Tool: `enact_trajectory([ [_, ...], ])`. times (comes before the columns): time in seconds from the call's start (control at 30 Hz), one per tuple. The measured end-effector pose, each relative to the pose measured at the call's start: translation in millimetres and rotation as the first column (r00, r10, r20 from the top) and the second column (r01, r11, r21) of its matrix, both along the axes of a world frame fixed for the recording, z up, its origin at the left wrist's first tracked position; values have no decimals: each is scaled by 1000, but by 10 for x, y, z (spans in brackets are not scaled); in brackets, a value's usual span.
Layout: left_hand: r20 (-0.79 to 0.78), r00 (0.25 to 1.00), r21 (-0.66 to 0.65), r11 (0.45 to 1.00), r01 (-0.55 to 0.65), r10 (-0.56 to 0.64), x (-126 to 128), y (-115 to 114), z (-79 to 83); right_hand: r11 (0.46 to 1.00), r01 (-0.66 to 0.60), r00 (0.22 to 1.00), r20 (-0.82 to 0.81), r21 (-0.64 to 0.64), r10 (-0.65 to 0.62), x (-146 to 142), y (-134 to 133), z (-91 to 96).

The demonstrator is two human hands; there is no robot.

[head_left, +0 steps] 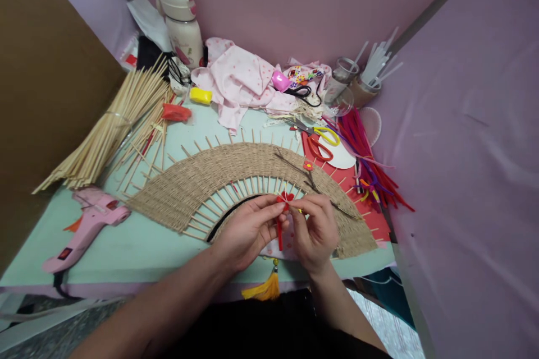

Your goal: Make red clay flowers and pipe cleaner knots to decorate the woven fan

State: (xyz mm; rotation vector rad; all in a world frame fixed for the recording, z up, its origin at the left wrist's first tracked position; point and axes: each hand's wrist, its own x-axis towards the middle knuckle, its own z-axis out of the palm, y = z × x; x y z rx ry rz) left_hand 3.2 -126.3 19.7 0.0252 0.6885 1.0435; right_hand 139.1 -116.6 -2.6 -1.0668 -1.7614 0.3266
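Observation:
My left hand (252, 230) is closed, thumb and fingers pinching a small red flower (288, 196) over the inner edge of the woven fan (189, 185). Thin pale strands cross the flower's front. From my left fingers a narrow red strip (280, 235) hangs down. At the flower's right side, my right hand (314, 227) has thumb and forefinger pressed together; what lies between them is too small to name. A brown twig (311, 179) lies across the fan's right half, with a red flower with a yellow centre (308, 165) on it.
To the left are a pink glue gun (90, 224) and bundled wooden sticks (113, 123). Behind the fan lie pink cloth (240, 78), red-handled scissors (320, 148) and yellow-handled scissors (327, 134). Pipe cleaners (357, 129) lie right; a yellow tassel (267, 286) hangs at the front edge.

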Motion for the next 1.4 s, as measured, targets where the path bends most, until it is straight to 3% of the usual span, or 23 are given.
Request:
enact_trajectory([
  [0.4,-204,979,63,998,4,9,3,-11,21,998,-59,995,82,34,56,46,39,-18],
  [0.63,-231,971,43,996,77,-65,-40,33,67,991,-82,986,153,107,66,84,35,-16],
  [0.93,-155,982,71,993,-98,108,93,-12,11,983,-52,993,114,175,33,41,-7,-49],
  [1.07,-100,987,46,991,-123,127,112,-7,31,998,-3,1000,-4,70,3,-4,-37,-36],
  [1.2,-54,991,28,992,-123,125,108,8,27,990,22,980,-195,-140,-49,-63,-54,-28],
  [1.33,-6,993,-7,993,-115,115,100,13,-8,893,-118,907,-414,-434,-81,-114,-49,-12],
  [1.4,0,994,-10,994,-112,112,91,15,-30,835,-211,851,-516,-508,-99,-124,-45,-11],
])
